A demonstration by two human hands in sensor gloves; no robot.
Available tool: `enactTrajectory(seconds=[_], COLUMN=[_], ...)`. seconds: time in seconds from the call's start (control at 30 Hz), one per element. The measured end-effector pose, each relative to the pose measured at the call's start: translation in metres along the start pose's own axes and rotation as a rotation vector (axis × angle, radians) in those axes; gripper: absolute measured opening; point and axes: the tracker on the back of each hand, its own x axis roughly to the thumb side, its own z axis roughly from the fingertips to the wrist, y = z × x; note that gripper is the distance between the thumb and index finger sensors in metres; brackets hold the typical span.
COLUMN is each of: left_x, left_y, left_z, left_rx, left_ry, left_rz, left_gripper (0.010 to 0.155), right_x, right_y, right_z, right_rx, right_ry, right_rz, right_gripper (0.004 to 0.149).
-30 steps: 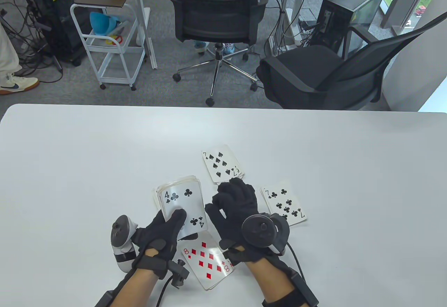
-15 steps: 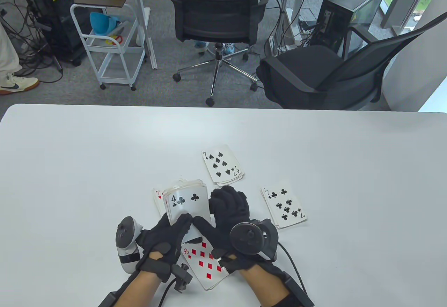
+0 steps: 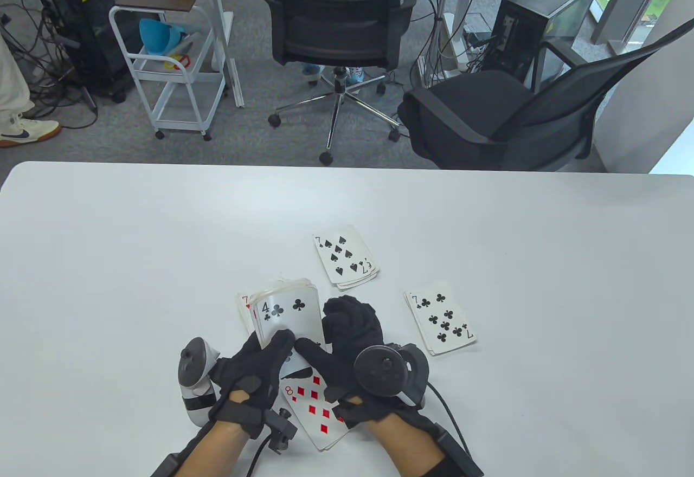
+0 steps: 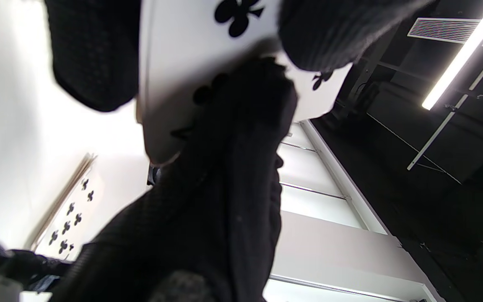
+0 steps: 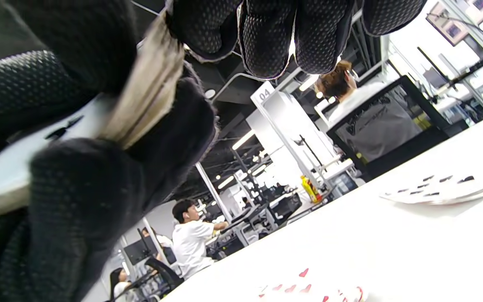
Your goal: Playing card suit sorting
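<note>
The deck [image 3: 284, 309], face up with the four of clubs [image 3: 287, 317] on top, is held low and centre in the table view, just above the tabletop [image 3: 135, 260]. It is clamped in the left hand [image 3: 255, 371], whose thumb is laid across the top card's lower half. The right hand [image 3: 347, 341], a second ago apart from the deck and half a second ago just arriving, is now closed in against the deck's right edge; its thumb is set on the four of clubs beside the left thumb, and in the right wrist view its fingers [image 5: 266, 37] are seen curled over the deck's edge. So the right grip is judged to be taking the top card, though a clean pinch on one card alone cannot be told.

That card is probably meant for the clubs pile [image 3: 442, 320], topped by a seven, lying right of centre and near the right hand. The spades pile [image 3: 344, 257] is seen just above the hands, the diamonds pile [image 3: 320, 406] beneath the wrists at bottom centre, partly covered, and a hearts pile [image 3: 245, 306] is glimpsed just left of the deck, mostly hidden. The piles are unmoved across the three moments. Much of the deck is left unsorted.
</note>
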Motion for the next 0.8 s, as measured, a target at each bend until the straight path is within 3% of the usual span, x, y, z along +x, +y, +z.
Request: enactTrajectory(seconds=[0.1, 0.27, 0.53, 0.63, 0.8], left_x=[-0.001, -0.001, -0.002, -0.001, 0.001], left_y=[0.001, -0.001, -0.004, -0.004, -0.012], left_z=[0.0, 0.0, -0.001, -0.001, -0.001], left_rx=[-0.003, -0.012, -0.025, -0.041, -0.079], left_ry=[0.008, 0.02, 0.025, 0.019, 0.012], left_rz=[0.021, 0.035, 0.035, 0.052, 0.001], left_gripper=[0.055, 0.056, 0.056, 0.055, 0.055], right_x=[-0.001, 0.001, -0.014, -0.037, -0.103], right_y=[-0.002, -0.011, -0.038, -0.07, -0.113], right_z=[-0.001, -0.002, -0.01, -0.015, -0.009], right_rx=[-0.016, -0.074, -0.103, -0.191, -0.246], right_ry=[-0.007, -0.035, -0.001, 0.103, 0.417], right_rz=[-0.059, -0.004, 0.077, 0.2, 0.217], right_gripper=[0.047, 0.038, 0.043, 0.04, 0.037])
